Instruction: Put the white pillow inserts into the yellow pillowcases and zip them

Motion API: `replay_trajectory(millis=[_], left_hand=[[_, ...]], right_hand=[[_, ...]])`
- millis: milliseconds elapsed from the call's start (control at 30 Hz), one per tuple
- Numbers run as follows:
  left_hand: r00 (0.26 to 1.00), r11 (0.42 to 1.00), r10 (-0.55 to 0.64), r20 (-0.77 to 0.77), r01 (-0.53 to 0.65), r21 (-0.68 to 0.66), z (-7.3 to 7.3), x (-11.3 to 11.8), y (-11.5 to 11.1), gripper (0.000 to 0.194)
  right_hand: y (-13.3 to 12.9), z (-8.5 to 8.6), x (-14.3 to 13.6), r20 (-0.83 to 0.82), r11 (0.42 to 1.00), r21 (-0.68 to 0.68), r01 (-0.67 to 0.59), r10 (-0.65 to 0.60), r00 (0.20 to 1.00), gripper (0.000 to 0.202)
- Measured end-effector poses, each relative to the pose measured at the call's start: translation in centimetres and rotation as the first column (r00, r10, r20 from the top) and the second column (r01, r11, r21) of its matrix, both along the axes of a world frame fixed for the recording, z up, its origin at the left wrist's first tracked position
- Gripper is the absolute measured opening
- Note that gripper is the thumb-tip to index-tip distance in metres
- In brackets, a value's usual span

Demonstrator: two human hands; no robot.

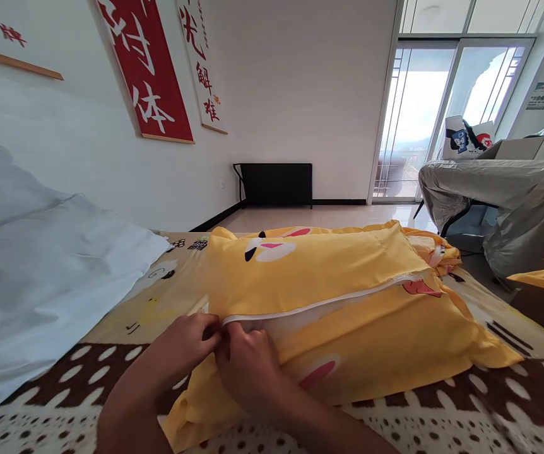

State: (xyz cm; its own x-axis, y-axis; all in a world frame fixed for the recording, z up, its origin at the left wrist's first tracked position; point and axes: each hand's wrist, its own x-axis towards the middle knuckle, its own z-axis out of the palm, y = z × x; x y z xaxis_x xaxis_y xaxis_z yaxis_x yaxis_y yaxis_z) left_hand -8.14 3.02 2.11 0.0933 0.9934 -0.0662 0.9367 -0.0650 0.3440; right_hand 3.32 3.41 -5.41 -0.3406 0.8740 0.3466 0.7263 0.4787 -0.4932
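Note:
A yellow cartoon-print pillowcase (310, 268) lies plump on the bed in front of me. Its long white zipper (333, 299) gapes, and the white pillow (295, 323) shows through the slit. At the zipper's left end, my left hand (199, 337) pinches the case's edge between thumb and fingers. Right beside it, my right hand (250, 356) is closed on the zipper edge, its fingers curled down into the fabric. The two hands nearly touch. Their fingertips and any zipper pull there are hidden.
A brown and cream patterned blanket (527, 391) covers the bed. White bedding (54, 265) is heaped at the left. More yellow fabric (435, 249) is bunched behind the pillow. A plastic-covered table (513, 183) with boxes and a bag stands at the right, near glass doors (414, 126).

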Motion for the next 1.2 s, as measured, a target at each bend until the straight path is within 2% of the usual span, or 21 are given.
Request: replay_trajectory(millis=[167, 300, 400, 500, 733, 867, 967, 1200], left_hand=[[0.992, 1.000, 0.019, -0.123, -0.019, 0.000, -0.1, 0.0, -0.1, 0.019], [0.963, 0.997, 0.083, -0.257, -0.083, 0.011, 0.3, 1.2, -0.4, 0.019], [0.949, 0.994, 0.105, -0.299, -0.097, 0.041, 0.3, 2.1, -0.5, 0.017], [0.960, 0.995, 0.098, -0.263, -0.089, 0.044, 0.2, 2.1, -0.3, 0.017], [0.998, 1.000, -0.002, -0.065, 0.003, 0.007, 0.3, 0.3, -0.5, 0.025], [0.994, 0.996, 0.091, -0.060, -0.091, -0.008, 0.5, 0.0, -0.5, 0.026], [0.989, 0.990, 0.142, -0.044, -0.142, -0.014, 0.2, -0.1, -0.1, 0.029], [0.999, 0.998, 0.017, 0.032, -0.015, -0.060, -1.2, -1.4, 1.5, 0.031]], right_hand=[[-0.1, -0.4, -0.1, -0.005, 1.000, 0.026, 0.011, -0.011, 1.000, 0.018], [-0.2, -0.5, -0.2, 0.040, 0.999, 0.047, 0.006, -0.008, 0.999, 0.020], [-0.1, -0.5, -0.1, 0.034, 0.999, 0.042, -0.001, 0.000, 0.999, 0.022], [0.0, -0.5, 0.1, 0.024, 0.999, 0.032, 0.009, -0.010, 1.000, 0.022], [0.4, -0.9, 0.2, -0.018, 0.996, 0.088, 0.002, -0.001, 1.000, 0.021], [0.3, -0.8, 0.3, -0.085, 0.994, 0.109, -0.001, 0.011, 0.996, 0.025], [0.2, -0.5, 0.4, -0.102, 0.993, 0.114, -0.010, 0.021, 0.995, 0.025], [0.4, -1.0, 0.2, -0.229, 0.992, 0.125, 0.014, 0.015, 0.973, 0.021]])
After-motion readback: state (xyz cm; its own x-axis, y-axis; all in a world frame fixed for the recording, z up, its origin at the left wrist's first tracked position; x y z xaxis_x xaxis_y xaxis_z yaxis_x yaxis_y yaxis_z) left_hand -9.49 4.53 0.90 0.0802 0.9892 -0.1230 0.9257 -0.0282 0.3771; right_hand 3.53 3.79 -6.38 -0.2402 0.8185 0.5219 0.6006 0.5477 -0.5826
